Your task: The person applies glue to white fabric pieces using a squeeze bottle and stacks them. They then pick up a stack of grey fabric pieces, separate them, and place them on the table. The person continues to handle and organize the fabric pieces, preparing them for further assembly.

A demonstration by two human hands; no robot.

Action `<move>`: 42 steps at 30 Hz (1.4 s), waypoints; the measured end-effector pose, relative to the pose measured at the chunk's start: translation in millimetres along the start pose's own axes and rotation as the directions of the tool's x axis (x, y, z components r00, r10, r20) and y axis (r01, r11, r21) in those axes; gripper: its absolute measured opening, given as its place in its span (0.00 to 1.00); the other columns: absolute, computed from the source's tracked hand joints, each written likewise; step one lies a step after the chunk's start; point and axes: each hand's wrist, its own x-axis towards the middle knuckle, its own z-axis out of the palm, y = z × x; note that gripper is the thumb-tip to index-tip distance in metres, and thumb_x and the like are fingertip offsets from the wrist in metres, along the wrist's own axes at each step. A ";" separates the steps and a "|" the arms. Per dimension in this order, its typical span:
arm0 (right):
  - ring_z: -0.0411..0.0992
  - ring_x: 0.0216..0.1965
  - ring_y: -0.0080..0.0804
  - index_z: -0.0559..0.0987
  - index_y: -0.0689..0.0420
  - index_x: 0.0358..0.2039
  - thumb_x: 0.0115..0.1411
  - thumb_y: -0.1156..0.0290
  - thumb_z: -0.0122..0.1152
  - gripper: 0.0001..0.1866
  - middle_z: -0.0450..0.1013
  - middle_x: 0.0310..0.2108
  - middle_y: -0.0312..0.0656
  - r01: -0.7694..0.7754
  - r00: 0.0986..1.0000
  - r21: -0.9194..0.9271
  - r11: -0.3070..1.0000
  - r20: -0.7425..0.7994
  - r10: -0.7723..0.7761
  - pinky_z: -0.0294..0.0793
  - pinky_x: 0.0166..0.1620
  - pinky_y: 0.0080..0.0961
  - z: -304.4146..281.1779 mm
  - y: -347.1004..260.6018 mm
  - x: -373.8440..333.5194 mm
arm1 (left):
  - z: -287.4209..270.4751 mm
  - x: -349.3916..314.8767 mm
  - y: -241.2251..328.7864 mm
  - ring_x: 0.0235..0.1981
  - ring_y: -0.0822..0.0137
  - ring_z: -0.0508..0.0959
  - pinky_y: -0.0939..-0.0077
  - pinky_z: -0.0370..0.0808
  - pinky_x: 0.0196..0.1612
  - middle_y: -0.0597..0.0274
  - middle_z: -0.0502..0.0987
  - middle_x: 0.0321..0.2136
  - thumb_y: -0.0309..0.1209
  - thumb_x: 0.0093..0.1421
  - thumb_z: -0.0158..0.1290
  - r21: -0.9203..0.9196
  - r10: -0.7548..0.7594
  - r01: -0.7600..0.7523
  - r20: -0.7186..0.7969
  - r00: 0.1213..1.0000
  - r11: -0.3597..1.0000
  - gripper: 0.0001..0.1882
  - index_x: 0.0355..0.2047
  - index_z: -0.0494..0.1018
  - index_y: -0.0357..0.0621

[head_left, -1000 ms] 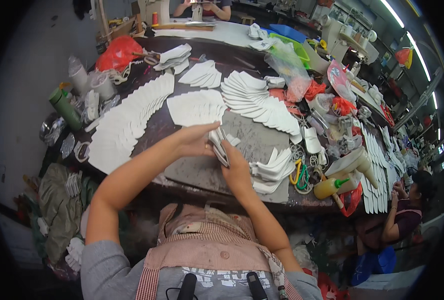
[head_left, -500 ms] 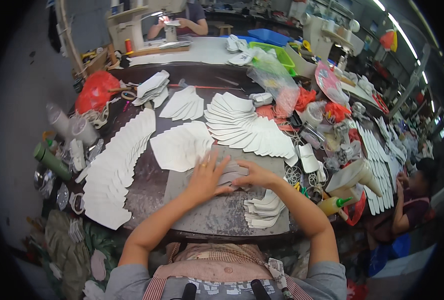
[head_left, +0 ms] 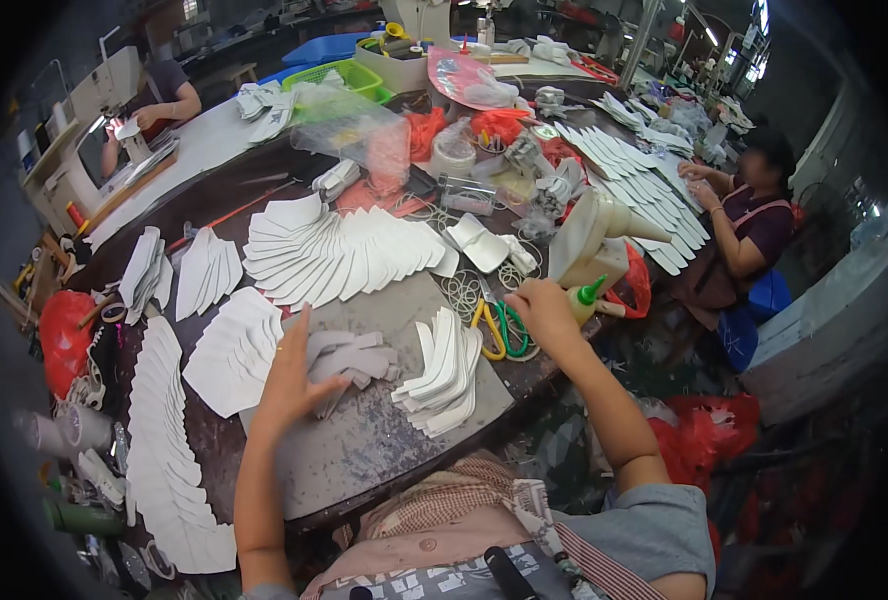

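A small stack of overlapping grey strips [head_left: 349, 360] lies on the grey work board [head_left: 309, 465]. Against its left side is my left hand [head_left: 292, 375], fingers stretched and thumb spread, grasping nothing. My right hand [head_left: 546, 312] is at the board's right with its fingers bent together; what they hold, if anything, is hidden. Beside those fingers are scissors with yellow and green handles [head_left: 488, 331]. A yellowish squeeze bottle with a green tip [head_left: 586, 292] lies partly behind the hand. Between my hands sits a stack of curved white pieces [head_left: 442, 375].
White cut pieces fan out in rows [head_left: 339, 250] beyond the board and at left [head_left: 164, 450]. A white funnel-shaped container [head_left: 594, 235], tangled string [head_left: 464, 295] and a red plastic bag [head_left: 634, 285] crowd the right. A co-worker [head_left: 744, 215] sits at far right, another [head_left: 164, 90] by a sewing machine.
My view has turned to the right. My right hand has left the grey strips and moved right, to the scissors and bottle. My left hand has stayed beside the strips, now to their left.
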 end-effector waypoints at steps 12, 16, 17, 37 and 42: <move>0.74 0.29 0.25 0.82 0.64 0.30 0.62 0.68 0.59 0.11 0.78 0.27 0.40 0.154 0.872 0.724 0.673 -0.420 0.252 0.72 0.33 0.26 31.7 17.2 1.9 | -17.7 -92.1 56.9 0.65 0.41 0.60 0.54 0.59 0.65 0.40 0.58 0.65 0.36 0.52 0.66 0.106 0.029 0.009 -0.354 0.935 0.994 0.43 0.65 0.59 0.38; 0.72 0.40 0.29 0.76 0.65 0.42 0.69 0.66 0.53 0.13 0.74 0.40 0.45 0.527 0.838 0.759 -0.381 -0.391 0.381 0.72 0.41 0.22 -14.7 20.2 -35.6 | -18.5 -114.6 102.7 0.61 0.49 0.68 0.60 0.65 0.62 0.45 0.67 0.61 0.29 0.57 0.60 -0.109 0.062 -0.108 -0.360 0.931 0.988 0.30 0.60 0.66 0.38; 0.70 0.44 0.31 0.76 0.64 0.43 0.69 0.62 0.53 0.16 0.73 0.44 0.46 0.528 0.845 0.728 -0.437 -0.400 0.355 0.72 0.44 0.23 -28.2 -18.0 -54.5 | -14.4 -119.3 110.1 0.61 0.51 0.69 0.61 0.66 0.61 0.46 0.68 0.60 0.29 0.59 0.59 -0.175 0.077 -0.141 -0.330 0.941 0.974 0.29 0.60 0.66 0.38; 0.73 0.35 0.38 0.79 0.66 0.42 0.67 0.71 0.54 0.11 0.73 0.37 0.49 0.375 0.880 0.737 0.562 -0.094 -0.465 0.73 0.40 0.29 20.8 -165.6 -115.5 | 17.1 -113.9 101.8 0.44 0.67 0.81 0.76 0.77 0.46 0.54 0.81 0.45 0.23 0.60 0.59 -0.670 -0.244 0.135 -0.071 0.967 0.730 0.19 0.51 0.75 0.36; 0.65 0.25 0.18 0.81 0.65 0.32 0.64 0.76 0.57 0.07 0.73 0.25 0.36 0.031 1.000 0.840 0.541 -0.026 -0.018 0.62 0.28 0.17 12.0 -112.2 -112.9 | -6.6 -39.7 67.0 0.46 0.51 0.78 0.66 0.74 0.50 0.51 0.78 0.45 0.31 0.56 0.62 -0.038 0.048 -0.069 -0.396 0.917 0.997 0.19 0.48 0.76 0.38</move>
